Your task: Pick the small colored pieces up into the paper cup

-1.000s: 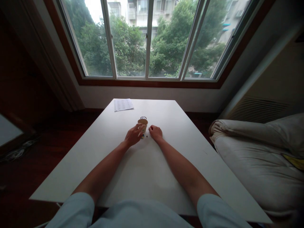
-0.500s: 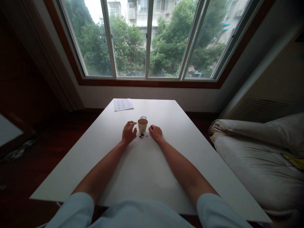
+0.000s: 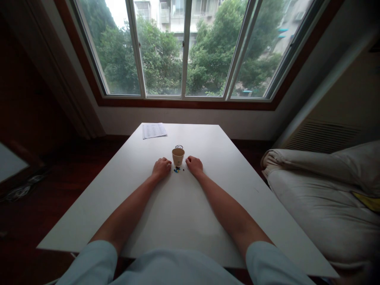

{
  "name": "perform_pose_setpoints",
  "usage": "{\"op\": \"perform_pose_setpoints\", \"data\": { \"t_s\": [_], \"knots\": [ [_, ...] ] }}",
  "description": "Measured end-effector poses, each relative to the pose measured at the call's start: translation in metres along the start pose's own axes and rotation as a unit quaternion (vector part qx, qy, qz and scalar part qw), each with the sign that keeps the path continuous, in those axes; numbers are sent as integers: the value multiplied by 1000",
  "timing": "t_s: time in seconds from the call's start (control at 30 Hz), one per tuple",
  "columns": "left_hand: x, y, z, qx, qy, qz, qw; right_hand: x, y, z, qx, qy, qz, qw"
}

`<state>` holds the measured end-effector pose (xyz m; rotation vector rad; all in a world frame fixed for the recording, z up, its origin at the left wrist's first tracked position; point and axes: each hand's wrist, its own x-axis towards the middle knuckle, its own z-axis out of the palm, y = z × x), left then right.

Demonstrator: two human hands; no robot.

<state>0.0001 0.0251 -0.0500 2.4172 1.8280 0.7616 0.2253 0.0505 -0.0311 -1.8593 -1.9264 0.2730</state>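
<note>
A brown paper cup [image 3: 178, 157] stands upright on the white table, its mouth facing up. Just in front of it lies a small cluster of tiny beads [image 3: 177, 170], blue, yellow and dark, with a dark one a little to the right. Left of the cup and beads, my left hand [image 3: 162, 167] rests low with its fingers drawn together; anything between the fingertips is hidden. My right hand [image 3: 194, 164] lies curled into a loose fist on the table, close to the right side of the cup, and nothing shows in it.
Behind the cup lies a thin dark loop [image 3: 179, 147]. Printed sheets of paper [image 3: 154, 130] lie at the far left corner of the white table [image 3: 181, 221]. A sofa [image 3: 320, 206] stands beyond the table's right edge, and a window is ahead.
My left hand has come down toward the table, and its spread fingers and thumb have closed together beside the beads. My right hand and the cup have stayed put.
</note>
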Motion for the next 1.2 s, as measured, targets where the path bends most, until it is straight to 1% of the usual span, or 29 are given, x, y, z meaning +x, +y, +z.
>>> {"op": "perform_pose_setpoints", "data": {
  "t_s": [0.23,0.57,0.73,0.87,0.97,1.1,1.2],
  "knots": [
    [0,1,-2,-41,-19,7,999,-1,-1,-2,1,-1,4,1000],
    [3,4,-6,-44,-35,24,998,-1,-1,-2,1,-5,2,1000],
    [9,-4,-12,-67,-75,32,994,-2,-1,-3,0,-8,2,1000],
    [10,-10,-20,-104,-128,50,985,-1,-1,-2,2,-9,6,1000],
    [9,-11,-26,-123,-150,81,978,0,0,0,4,-6,8,1000],
    [8,-10,-29,-123,-156,115,973,1,2,3,6,3,5,1000],
    [8,-8,-26,-111,-141,121,976,3,3,5,7,11,-1,1000]
  ]
}}
